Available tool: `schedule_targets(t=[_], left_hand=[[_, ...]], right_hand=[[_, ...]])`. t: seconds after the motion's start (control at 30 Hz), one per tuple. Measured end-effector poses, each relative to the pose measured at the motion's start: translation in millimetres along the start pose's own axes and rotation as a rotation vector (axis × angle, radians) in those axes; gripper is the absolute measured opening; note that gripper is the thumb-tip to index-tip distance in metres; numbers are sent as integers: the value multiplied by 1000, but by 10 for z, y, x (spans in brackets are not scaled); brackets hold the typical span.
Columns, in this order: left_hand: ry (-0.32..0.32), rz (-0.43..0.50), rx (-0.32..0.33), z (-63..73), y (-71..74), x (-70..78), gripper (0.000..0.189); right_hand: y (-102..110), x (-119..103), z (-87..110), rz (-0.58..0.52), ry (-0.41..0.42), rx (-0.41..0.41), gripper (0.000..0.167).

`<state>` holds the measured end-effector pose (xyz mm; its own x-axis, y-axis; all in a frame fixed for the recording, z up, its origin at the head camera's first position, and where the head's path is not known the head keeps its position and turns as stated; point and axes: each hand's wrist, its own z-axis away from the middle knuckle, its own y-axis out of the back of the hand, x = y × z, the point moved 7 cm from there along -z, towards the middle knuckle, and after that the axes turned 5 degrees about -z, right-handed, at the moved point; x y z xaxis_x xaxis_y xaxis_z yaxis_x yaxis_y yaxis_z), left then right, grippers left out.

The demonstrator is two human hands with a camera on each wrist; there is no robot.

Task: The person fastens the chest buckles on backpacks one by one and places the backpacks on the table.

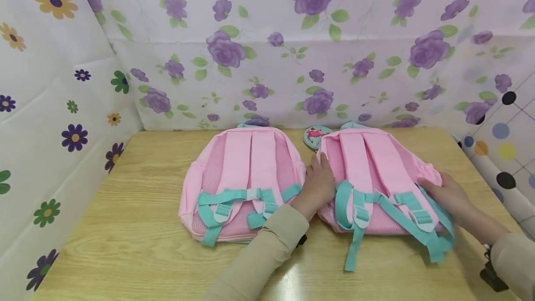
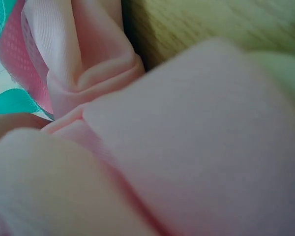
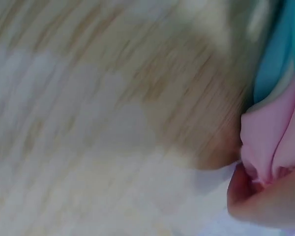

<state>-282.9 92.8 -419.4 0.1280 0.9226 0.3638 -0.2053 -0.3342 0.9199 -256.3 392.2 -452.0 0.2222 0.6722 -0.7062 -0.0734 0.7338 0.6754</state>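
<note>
Two pink backpacks lie side by side on the wooden table, straps facing up. My left hand [image 1: 318, 187] holds the left side of the right backpack [image 1: 378, 161], between the two bags. On the opposite side, my right hand [image 1: 449, 194] grips the gathered pink fabric by the side pocket. The right wrist view shows its thumb [image 3: 270, 199] pinching that fabric. Turquoise straps with pale buckles hang loose over the bag's lower part. The left backpack [image 1: 238, 166] is apart from my fingers, under my left forearm's edge. Pink cloth fills most of the left wrist view.
A round turquoise pouch [image 1: 316, 136] with a pink figure lies behind the bags, beside the right one. Flower-printed cloth [image 1: 259, 27] hangs along the back and left of the table [image 1: 138, 226]. Dotted cloth [image 1: 507, 129] borders the right.
</note>
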Motion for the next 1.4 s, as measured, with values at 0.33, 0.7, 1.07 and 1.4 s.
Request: schedule_targets(t=[0.33, 0.7, 1.07, 1.4], left_hand=[[-239, 19, 168, 240, 227, 258, 39], [-412, 97, -24, 443, 123, 712, 34], [-340, -311, -23, 373, -241, 1003, 37], [-300, -284, 34, 367, -263, 1021, 53]], right_hand=[[57, -578, 149, 303, 550, 269, 33], [-83, -991, 459, 245, 815, 199, 42], [-230, -1024, 587, 318, 865, 51, 37], [-326, -1009, 569, 341, 1007, -162, 42]])
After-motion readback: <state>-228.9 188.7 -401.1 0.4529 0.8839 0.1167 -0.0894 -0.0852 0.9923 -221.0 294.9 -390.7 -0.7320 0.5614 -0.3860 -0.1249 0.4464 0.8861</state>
